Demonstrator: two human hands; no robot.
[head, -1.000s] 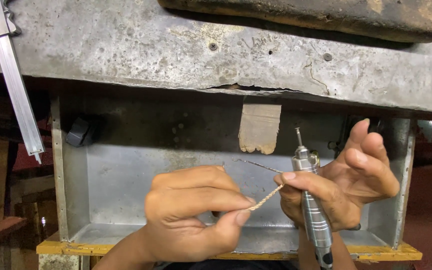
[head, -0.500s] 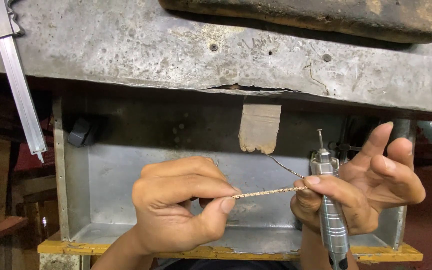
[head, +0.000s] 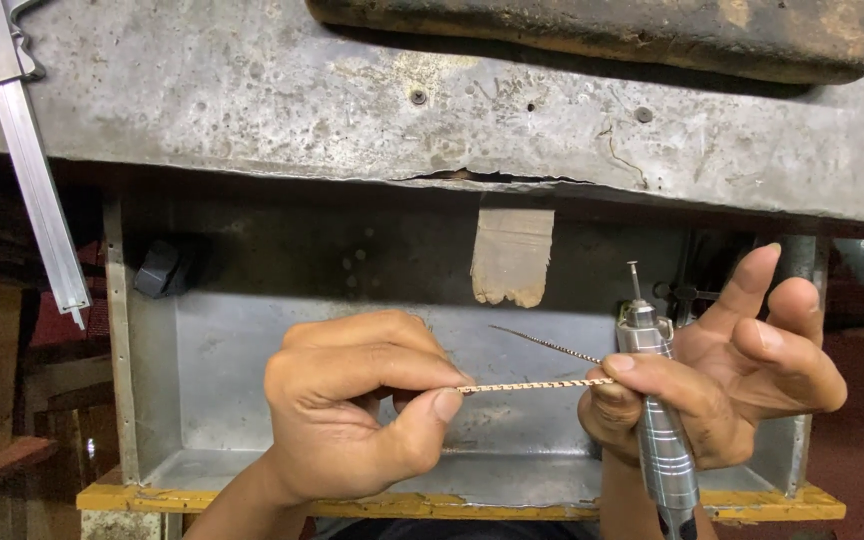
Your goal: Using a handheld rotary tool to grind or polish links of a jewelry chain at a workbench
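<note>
Head view: my left hand [head: 357, 405] pinched one end of the thin gold chain [head: 534, 384], my right hand [head: 712, 385] the other beside the rotary tool [head: 657, 420]. The chain had levelled, drawn taut before the metal tray [head: 252, 340].

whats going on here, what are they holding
A person is stretching a thin, light-coloured patterned strip level between both hands. The left hand pinches one end between thumb and forefinger. The right hand pinches the other end while also gripping a silver rotary hand tool, its bit pointing up. This happens over a metal tray set beneath a worn grey bench top.
</note>
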